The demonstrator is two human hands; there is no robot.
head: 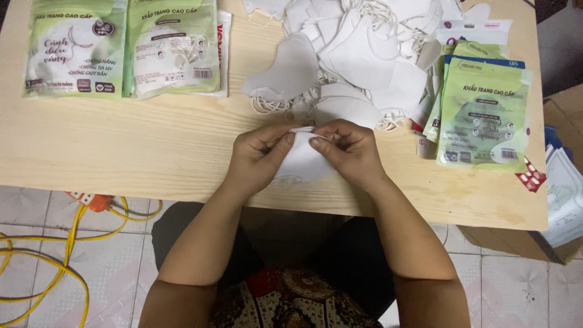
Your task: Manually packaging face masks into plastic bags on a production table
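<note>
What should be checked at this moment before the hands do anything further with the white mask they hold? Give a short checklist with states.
1. Left hand has a grip on the white mask at its top edge: ok.
2. Right hand pinches the same edge, close beside the left: ok.
3. Mask rests over the wooden table near its front edge, not hanging off it: ok.
4. Mask's ear loops free of tangles: cannot tell, the hands cover them.
5. Pile of loose white masks lies apart from the held one: ok.
6. Stack of green pouches within the right hand's reach: ok, likely.
</note>
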